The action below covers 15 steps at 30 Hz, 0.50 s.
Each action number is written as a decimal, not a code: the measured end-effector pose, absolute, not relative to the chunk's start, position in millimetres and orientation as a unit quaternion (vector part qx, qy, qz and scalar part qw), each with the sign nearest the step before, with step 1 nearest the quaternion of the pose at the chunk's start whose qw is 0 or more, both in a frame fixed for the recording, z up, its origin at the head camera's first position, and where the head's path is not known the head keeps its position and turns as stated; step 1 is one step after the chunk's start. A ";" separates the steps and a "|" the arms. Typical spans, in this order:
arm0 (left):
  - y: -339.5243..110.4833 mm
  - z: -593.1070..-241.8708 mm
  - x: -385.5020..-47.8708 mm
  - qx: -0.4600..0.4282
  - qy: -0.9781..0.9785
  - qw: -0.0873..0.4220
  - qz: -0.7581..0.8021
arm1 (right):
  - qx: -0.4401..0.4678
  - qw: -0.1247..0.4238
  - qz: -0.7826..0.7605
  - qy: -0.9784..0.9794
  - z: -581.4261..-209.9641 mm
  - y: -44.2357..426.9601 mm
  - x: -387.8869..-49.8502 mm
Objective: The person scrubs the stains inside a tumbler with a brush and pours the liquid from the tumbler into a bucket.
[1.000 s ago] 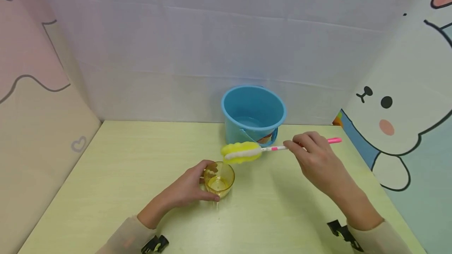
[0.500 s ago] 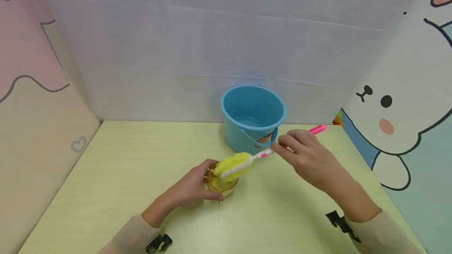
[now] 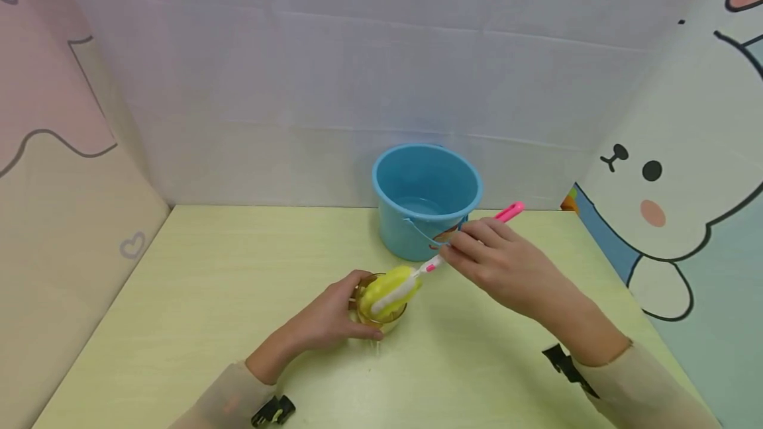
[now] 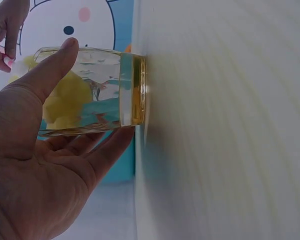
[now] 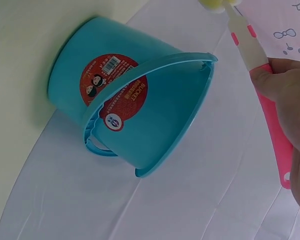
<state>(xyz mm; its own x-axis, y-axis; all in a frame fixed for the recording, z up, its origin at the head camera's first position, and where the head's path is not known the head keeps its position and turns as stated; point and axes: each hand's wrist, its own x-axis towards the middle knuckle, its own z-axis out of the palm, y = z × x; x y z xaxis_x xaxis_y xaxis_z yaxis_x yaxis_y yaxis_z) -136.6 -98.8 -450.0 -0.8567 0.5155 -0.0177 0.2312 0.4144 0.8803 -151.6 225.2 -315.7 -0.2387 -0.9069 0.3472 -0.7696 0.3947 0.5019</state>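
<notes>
An amber glass cup (image 4: 102, 107) stands upright on the table, its base on the surface. My left hand (image 3: 326, 316) grips it from the left, thumb on the near side and fingers on the far side. The yellow sponge head of a cup brush (image 3: 390, 291) is partly inside the cup's mouth, tilted. My right hand (image 3: 503, 267) holds the brush by its pink and white handle (image 5: 272, 125), pinched between thumb and fingers. Through the glass in the left wrist view, the sponge shows in the upper part of the cup.
A blue bucket (image 3: 387, 224) with a lowered handle and a round red label (image 5: 132, 102) stands just behind the cup, against the white back sheet (image 3: 268, 85). Cartoon-printed panels (image 3: 685, 171) flank the pale table (image 3: 238, 250) on both sides.
My right hand has moved left and the brush has tipped, its sponge going down into the cup's mouth. The left hand and cup have shifted slightly right.
</notes>
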 end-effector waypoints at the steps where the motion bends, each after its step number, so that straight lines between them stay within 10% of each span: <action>1: -98.4 -449.8 -136.6 0.224 0.829 0.146 0.492 | 0.538 0.299 -0.122 -0.778 -315.3 224.0 -151.5; 15: -97.5 -451.2 -137.5 0.225 0.827 0.149 0.494 | 0.544 0.292 -0.216 -0.756 -308.0 196.2 -149.3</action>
<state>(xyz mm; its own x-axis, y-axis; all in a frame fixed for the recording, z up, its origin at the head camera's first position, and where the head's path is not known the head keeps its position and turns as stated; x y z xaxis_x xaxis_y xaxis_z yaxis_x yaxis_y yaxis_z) -137.5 -97.5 -451.2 -0.8544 0.5191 -0.0253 0.2237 0.4113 0.8836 -149.3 196.2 -308.0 -0.2366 -0.9494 0.2064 -0.6964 0.3139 0.6454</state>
